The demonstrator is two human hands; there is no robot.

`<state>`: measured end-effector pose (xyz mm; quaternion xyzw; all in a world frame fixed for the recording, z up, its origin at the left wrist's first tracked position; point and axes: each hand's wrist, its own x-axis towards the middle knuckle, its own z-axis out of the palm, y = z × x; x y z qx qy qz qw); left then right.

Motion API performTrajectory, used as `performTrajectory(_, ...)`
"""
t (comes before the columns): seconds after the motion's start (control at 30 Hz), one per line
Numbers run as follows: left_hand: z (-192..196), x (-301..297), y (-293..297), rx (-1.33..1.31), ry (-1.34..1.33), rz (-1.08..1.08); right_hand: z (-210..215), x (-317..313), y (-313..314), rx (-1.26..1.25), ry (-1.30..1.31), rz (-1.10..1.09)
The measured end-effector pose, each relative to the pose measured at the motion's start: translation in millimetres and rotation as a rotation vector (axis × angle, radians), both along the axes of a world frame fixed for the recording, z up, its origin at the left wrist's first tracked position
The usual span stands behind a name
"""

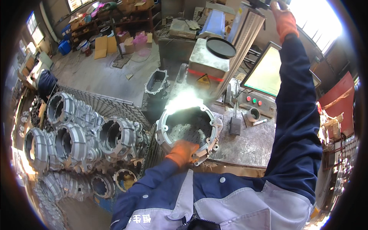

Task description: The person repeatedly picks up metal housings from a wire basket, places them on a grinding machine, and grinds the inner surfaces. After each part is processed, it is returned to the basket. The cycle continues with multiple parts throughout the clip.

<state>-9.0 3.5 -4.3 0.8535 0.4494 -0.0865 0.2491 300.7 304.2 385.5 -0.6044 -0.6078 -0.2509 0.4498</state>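
A round, hollow cast-metal housing stands on the metal workbench, its wide mouth facing up. My left hand, in an orange glove, closes over its near rim. Dazzling white light flares at the far rim, hiding that part. Right behind stands a grey box-shaped machine head with a red stripe and a yellow warning triangle; a black round lid lies on top. My right arm reaches high, and my orange-gloved right hand grips a crank handle at the top of the metal column.
Several similar castings are piled at the left beside a wire-mesh panel. An open rectangular casting stands beyond the bench. At the right are a lit monitor, a button box, a small cup and a white marker.
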Motion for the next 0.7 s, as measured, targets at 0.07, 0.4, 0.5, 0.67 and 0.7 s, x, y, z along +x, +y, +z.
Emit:
performTrajectory(0.07,2.8,0.3,1.5,-0.011,-0.003,0.005,19.0,3.4,29.5,-0.067,-0.062,-0.022)
performTrajectory(0.4,10.1,0.8,5.5,-0.060,-0.039,0.018,63.2,20.0,114.4,-0.185,-0.272,-0.050)
performTrajectory(0.5,12.7,2.3,8.4,-0.098,0.017,0.002,68.9,16.6,126.5,-0.184,-0.285,-0.045)
performTrajectory(0.67,13.4,2.1,9.9,-0.121,0.001,-0.013,72.9,7.8,135.8,-0.190,-0.299,-0.029)
performTrajectory(0.7,13.3,2.4,10.2,-0.137,0.014,-0.020,71.5,6.7,135.7,-0.189,-0.298,-0.024)
